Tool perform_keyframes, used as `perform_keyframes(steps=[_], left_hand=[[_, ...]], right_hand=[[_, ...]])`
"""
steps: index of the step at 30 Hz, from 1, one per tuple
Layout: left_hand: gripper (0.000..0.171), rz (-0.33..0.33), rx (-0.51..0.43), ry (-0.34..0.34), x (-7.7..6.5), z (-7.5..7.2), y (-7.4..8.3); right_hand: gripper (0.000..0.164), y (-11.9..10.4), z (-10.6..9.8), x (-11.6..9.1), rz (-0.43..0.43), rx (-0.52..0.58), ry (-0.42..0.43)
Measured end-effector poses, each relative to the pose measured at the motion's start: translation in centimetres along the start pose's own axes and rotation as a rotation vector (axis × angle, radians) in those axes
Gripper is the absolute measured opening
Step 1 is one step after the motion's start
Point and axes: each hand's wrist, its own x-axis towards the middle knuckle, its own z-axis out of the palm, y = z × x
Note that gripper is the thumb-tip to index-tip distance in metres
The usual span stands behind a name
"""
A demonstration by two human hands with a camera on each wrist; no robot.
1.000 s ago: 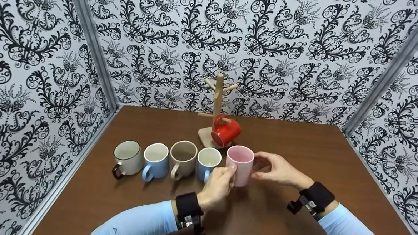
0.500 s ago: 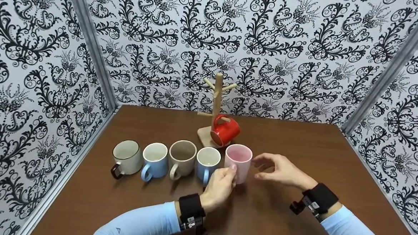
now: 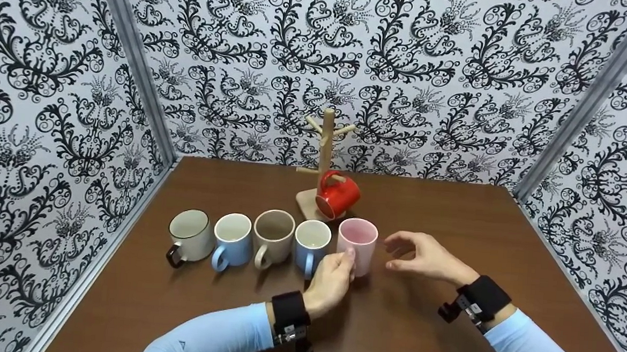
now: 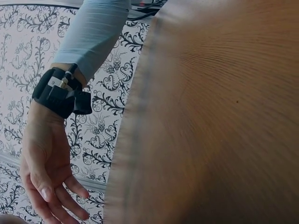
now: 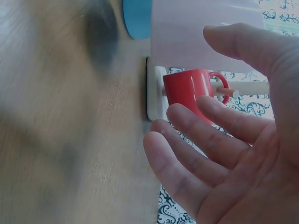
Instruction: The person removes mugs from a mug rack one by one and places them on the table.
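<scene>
A pink mug [image 3: 363,256] stands upright at the right end of a row of mugs. My left hand [image 3: 330,284] grips its near left side, thumb up along the wall; the handle is hidden behind that hand. My right hand [image 3: 426,257] is held just right of the mug, fingers loosely bent, with a small gap between. In the right wrist view, that palm faces the pink mug [image 5: 196,37], nothing in it. Close on the left of the pink mug is a blue mug [image 3: 303,254] with a pale inside.
Behind the row, a wooden mug tree [image 3: 326,144] carries a red mug [image 3: 344,195] on a low peg. Further left stand a brown mug [image 3: 280,253], another blue mug [image 3: 238,252] and a grey mug [image 3: 197,245] with a dark handle. Patterned walls [image 3: 405,68] enclose the table [image 3: 451,204].
My right hand has drawn away to the right from the pink mug's side, leaving a gap. My left hand keeps its grip, and the mug has shifted only slightly.
</scene>
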Motion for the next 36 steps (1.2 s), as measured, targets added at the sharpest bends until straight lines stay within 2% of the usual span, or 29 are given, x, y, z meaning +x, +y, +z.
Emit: perform_keyframes(steps=[5, 14, 18, 25, 36], left_hand=[[0.055, -0.004, 0.072, 0.023, 0.3, 0.1, -0.4], [0.056, -0.058, 0.051, 0.072, 0.5, 0.4, -0.8], [0.056, -0.065, 0.047, 0.087, 0.6, 0.6, -1.2], [0.053, -0.039, 0.047, 0.102, 0.8, 0.7, -1.8], [0.053, -0.093, 0.040, 0.102, 0.7, 0.9, -1.8]], right_hand=[[0.049, 0.4, -0.1, -0.2, 0.042, -0.001, -0.009], [0.048, 0.8, 0.1, -0.5, 0.024, -0.136, 0.012], [0.050, 0.9, 0.1, -0.6, 0.026, -0.142, 0.013], [0.050, 1.0, 0.2, -0.7, 0.031, -0.141, 0.011], [0.049, 1.4, 0.4, -0.7, 0.026, -0.116, 0.010]])
